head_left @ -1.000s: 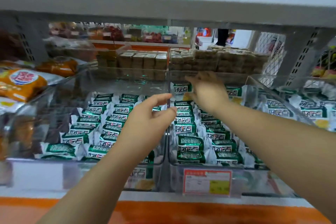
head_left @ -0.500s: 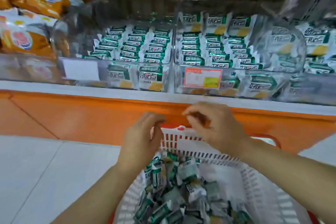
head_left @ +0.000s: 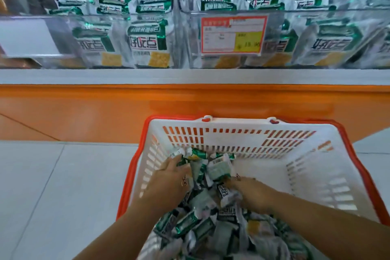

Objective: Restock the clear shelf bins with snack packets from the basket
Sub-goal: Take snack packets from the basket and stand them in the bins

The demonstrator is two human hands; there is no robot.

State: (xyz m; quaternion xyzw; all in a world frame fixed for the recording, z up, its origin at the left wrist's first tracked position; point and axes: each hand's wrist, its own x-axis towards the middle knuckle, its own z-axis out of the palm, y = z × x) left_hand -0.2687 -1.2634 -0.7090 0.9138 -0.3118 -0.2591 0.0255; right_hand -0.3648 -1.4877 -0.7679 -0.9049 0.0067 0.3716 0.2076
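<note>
Fingers [head_left: 173, 163] of the left hand [head_left: 166, 179] curl into the far left of the heap, thumb pressed onto a wrapper, so that a few snack packets [head_left: 217, 170] are pinched between them. The right hand [head_left: 252, 193] is pushed in from the other side, its fingertips buried under wrappers, so whether they are apart or closed on anything cannot be told. All loose stock lies in the white basket [head_left: 232, 131] with the orange rim, piled against its near and left sides, with the far right corner bare. The basket stands on the floor just below the clear shelf bins [head_left: 181, 27], which already hold upright rows of the same product behind a red-and-yellow price label [head_left: 232, 35]. Each packet is a small pillow-shaped sachet in silvery-white film with a dark green band, bold characters and a yellow cracker panel. Judged by looks, each is very light, the film is slick and crinkly, and the contents are probably brittle. A firm squeeze could crush the crackers, and a loose handful could shed packets. The sensible hold is across the flat faces of several stacked packets, or between both palms, rather than by the crimped end seals.
</note>
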